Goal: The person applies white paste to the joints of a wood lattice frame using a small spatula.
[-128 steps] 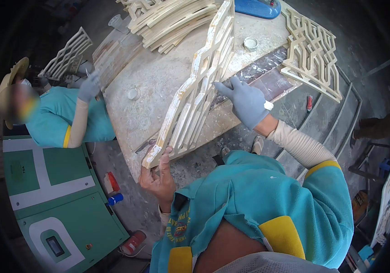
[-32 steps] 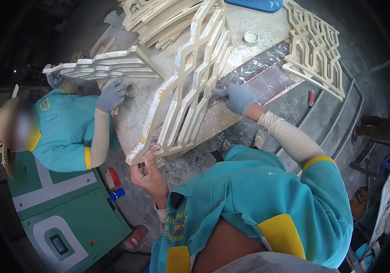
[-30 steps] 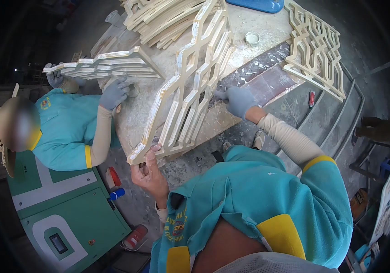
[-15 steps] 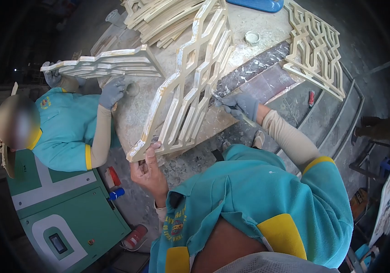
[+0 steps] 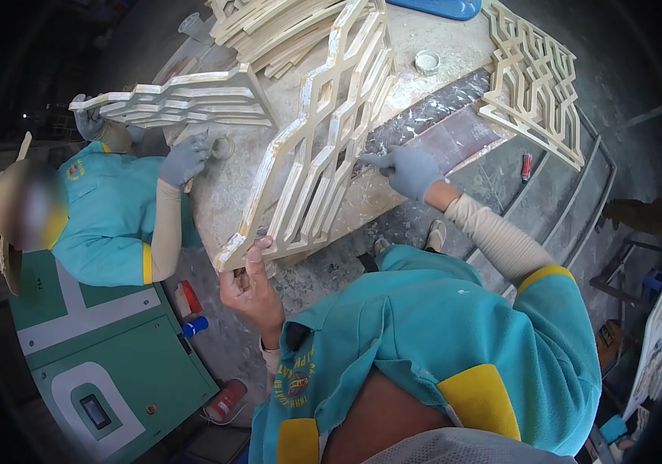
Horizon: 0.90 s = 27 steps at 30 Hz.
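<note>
A pale wooden lattice panel (image 5: pixel 273 166), with white filler patches along its edges, stands tilted over the worktable. My bare left hand (image 5: pixel 253 290) pinches its lower near corner, thumb in front of the frame. At the panel's right side is my gloved right hand (image 5: pixel 414 172), its index finger stretched toward the slats and the other fingers curled. Whatever those curled fingers hold is hidden. Opposite, a co-worker's gloved hand (image 5: pixel 185 158) is beside a second lattice panel (image 5: pixel 184 97), whose far end the co-worker's other hand (image 5: pixel 87 120) holds.
On the stained worktable (image 5: pixel 450 31) lie stacked wooden lattice pieces (image 5: pixel 277 35), a small round cup (image 5: pixel 427 62) and a blue tray (image 5: pixel 443 8). Another lattice panel (image 5: pixel 532 85) overhangs the right side. Metal rails (image 5: pixel 570 209) and a green machine (image 5: pixel 114 348) stand nearby.
My right hand has turned, its index finger now extended; the slim tool handle seen below it before is out of sight. The co-worker's near hand and panel shifted slightly.
</note>
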Each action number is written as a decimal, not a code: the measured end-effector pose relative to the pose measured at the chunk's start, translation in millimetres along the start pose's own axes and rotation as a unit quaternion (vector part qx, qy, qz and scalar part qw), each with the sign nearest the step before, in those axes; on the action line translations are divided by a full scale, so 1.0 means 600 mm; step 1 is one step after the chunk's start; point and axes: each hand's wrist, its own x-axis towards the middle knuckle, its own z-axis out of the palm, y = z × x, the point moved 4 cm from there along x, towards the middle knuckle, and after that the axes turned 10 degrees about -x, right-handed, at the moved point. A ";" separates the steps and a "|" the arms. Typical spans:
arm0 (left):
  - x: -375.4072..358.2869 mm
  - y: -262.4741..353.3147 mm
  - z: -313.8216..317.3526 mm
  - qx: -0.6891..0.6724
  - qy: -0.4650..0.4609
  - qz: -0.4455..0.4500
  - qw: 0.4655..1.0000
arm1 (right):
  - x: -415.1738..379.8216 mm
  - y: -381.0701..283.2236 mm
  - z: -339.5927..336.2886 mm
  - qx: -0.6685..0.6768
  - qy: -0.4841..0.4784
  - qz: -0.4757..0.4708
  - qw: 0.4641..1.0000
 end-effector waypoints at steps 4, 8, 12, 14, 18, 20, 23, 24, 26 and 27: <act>0.001 -0.003 0.003 -0.010 -0.001 0.007 1.000 | 0.009 0.001 -0.004 0.007 0.063 0.016 0.998; -0.002 0.000 0.001 -0.002 0.002 0.007 1.000 | 0.008 -0.014 -0.029 -0.016 0.037 0.017 0.999; 0.001 -0.001 0.005 -0.017 0.005 0.007 1.000 | 0.022 0.015 -0.036 0.086 -0.033 -0.047 0.995; 0.001 -0.002 0.005 -0.023 0.007 0.003 1.000 | 0.024 0.001 -0.026 0.026 -0.003 -0.012 1.000; 0.001 -0.002 0.004 -0.007 0.005 0.006 1.000 | 0.013 -0.004 -0.001 0.000 0.089 -0.004 0.996; -0.002 -0.002 0.003 -0.005 0.004 0.000 1.000 | 0.015 0.019 -0.015 0.072 0.029 -0.020 0.997; 0.003 -0.005 0.006 -0.017 -0.001 0.011 1.000 | 0.023 0.034 -0.006 0.116 0.019 -0.025 0.993; 0.003 -0.007 0.005 -0.016 0.000 0.009 1.000 | 0.025 0.033 -0.014 0.090 0.062 -0.019 0.994; 0.006 -0.007 0.004 -0.015 0.001 0.012 1.000 | 0.016 0.032 -0.021 0.102 0.019 -0.021 0.994; 0.007 -0.005 0.006 -0.005 -0.001 0.023 1.000 | 0.011 0.030 -0.031 0.114 -0.028 -0.024 0.993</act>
